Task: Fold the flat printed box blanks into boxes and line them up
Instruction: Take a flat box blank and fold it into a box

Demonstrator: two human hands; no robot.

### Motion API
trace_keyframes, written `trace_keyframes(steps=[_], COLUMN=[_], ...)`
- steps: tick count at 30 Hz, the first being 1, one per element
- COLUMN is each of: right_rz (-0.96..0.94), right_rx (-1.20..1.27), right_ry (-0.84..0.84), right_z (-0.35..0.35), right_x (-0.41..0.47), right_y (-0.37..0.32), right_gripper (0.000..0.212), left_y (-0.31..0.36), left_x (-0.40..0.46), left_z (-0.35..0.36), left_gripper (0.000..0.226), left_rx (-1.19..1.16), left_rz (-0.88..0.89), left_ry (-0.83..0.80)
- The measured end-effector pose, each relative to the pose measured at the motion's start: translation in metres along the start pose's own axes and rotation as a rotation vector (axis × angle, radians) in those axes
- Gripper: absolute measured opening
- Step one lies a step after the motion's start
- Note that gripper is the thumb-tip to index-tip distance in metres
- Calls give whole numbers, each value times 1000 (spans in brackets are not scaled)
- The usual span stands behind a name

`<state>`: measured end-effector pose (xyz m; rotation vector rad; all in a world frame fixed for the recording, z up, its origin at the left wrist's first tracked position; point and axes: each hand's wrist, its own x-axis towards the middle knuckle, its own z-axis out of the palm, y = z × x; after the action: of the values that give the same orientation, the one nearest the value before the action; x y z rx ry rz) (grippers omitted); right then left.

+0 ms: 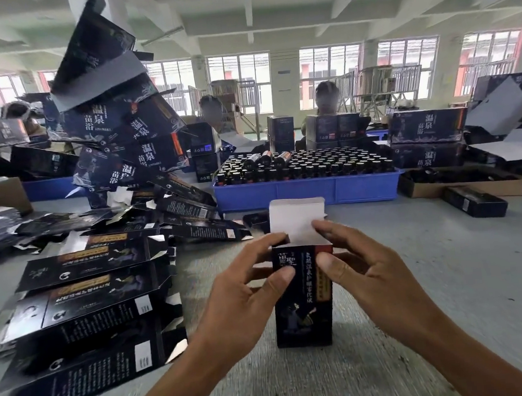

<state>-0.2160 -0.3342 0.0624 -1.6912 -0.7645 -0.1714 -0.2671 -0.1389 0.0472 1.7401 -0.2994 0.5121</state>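
A dark printed box point(302, 308) stands upright on the grey table in front of me, its white top flap point(296, 218) raised and open. My left hand point(245, 290) pinches the box's upper left corner, thumb on the front face and fingers at the top edge. My right hand point(364, 271) pinches the upper right corner the same way. A fanned stack of flat box blanks point(84, 323) lies to the left, overlapping one another.
A blue tray point(306, 190) full of dark bottles stands behind the box. A leaning pile of large dark cartons point(114, 122) rises at the back left. Stacked cartons point(427, 126) and a brown cardboard tray point(460, 185) are at the right. Two people sit across the table.
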Motion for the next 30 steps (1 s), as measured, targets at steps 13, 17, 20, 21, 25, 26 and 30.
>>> trace_keyframes(steps=[13, 17, 20, 21, 25, 26, 30], right_rz=[-53, -64, -89, -90, -98, -94, -56], right_rx=[129, 105, 137, 135, 86, 87, 132], right_ry=[123, 110, 138, 150, 168, 168, 165], right_z=[3, 3, 4, 4, 5, 5, 2], right_x=[-1, -1, 0, 0, 0, 0, 0], right_y=[-3, -6, -9, -9, -12, -11, -8], right_gripper=[37, 51, 37, 32, 14, 11, 9], left_y=[7, 5, 5, 5, 7, 7, 8], left_x=[-1, -2, -2, -2, -2, -2, -3], left_z=[2, 1, 1, 1, 0, -1, 1], left_gripper=[21, 21, 21, 21, 20, 21, 23], left_rx=[82, 87, 77, 68, 60, 49, -6], left_rz=[139, 146, 133, 125, 119, 106, 82], left_ry=[99, 99, 97, 90, 58, 49, 36])
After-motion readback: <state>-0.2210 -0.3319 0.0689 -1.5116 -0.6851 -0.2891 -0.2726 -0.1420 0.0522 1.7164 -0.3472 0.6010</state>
